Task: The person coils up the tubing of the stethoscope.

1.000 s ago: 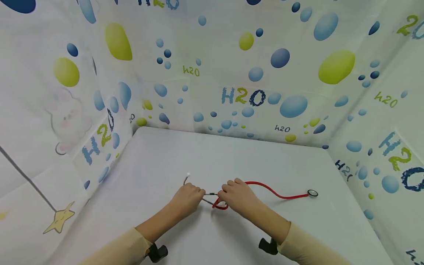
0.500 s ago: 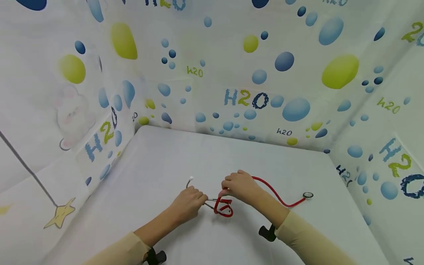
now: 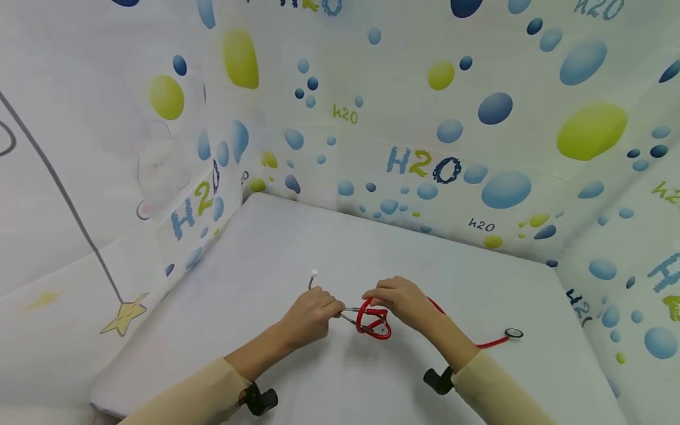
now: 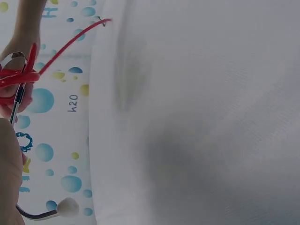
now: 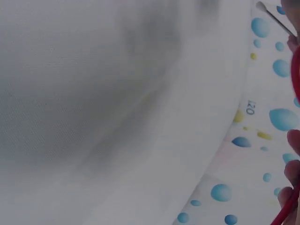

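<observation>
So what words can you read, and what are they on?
"H2O": big, on the back wall and left wall.
"h2O": smaller, several, back wall.
"2O": tiny, back wall, left corner.
"H2": right wall, the rest creased or cut.
Top-edge print: cut off.
Stethoscope: nothing readable.

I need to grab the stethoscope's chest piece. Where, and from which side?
Probably grip the chest piece by its round rim, coming from the person's right: the red tubing joins its left side, where the right forearm also crosses, while the opposite edge looks free in the head view.
</observation>
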A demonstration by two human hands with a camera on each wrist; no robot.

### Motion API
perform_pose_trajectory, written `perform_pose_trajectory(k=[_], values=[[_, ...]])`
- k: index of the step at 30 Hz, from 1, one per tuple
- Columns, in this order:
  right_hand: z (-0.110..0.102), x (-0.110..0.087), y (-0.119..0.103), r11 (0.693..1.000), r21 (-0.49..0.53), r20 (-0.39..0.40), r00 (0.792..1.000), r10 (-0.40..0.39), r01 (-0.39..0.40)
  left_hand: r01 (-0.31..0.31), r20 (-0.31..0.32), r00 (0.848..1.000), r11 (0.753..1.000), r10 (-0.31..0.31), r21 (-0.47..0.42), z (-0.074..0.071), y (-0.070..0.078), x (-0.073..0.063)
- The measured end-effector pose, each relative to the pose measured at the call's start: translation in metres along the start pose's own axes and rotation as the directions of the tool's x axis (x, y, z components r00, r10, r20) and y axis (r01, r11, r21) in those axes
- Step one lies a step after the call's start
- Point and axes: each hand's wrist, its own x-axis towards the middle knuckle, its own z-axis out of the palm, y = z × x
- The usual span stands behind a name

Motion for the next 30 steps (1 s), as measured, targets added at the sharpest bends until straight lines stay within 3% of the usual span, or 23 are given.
perform_pose_trajectory(k=[11, 15, 20, 23, 27, 30], values=[[0.023, -0.024, 0.0, 0.972, 0.168, -0.024, 0.985, 0.173, -0.166, 0.044, -0.04, 0.998, 0.998, -0.046, -0.042, 0.002, 0.005, 0.013], [0.033, -0.028, -0.003, 0.947, 0.213, -0.022, 0.968, 0.251, -0.24, 0.064, -0.059, 0.996, 0.998, -0.065, -0.028, -0.001, 0.002, 0.017], [0.04, -0.033, -0.01, 0.925, 0.185, -0.053, 0.937, 0.346, -0.331, 0.085, -0.089, 0.992, 0.996, -0.087, -0.028, -0.002, -0.003, 0.024], [0.043, -0.034, -0.017, 0.871, 0.243, 0.041, 0.902, 0.43, -0.427, 0.104, -0.092, 0.99, 0.994, -0.107, -0.036, -0.003, -0.004, 0.027], [0.048, -0.039, -0.027, 0.793, 0.326, 0.176, 0.858, 0.483, -0.514, 0.142, -0.08, 0.986, 0.989, -0.144, -0.033, -0.006, -0.007, 0.031], [0.053, -0.043, -0.032, 0.804, 0.314, 0.21, 0.863, 0.459, -0.504, 0.182, -0.082, 0.98, 0.983, -0.183, -0.019, -0.008, -0.014, 0.033]])
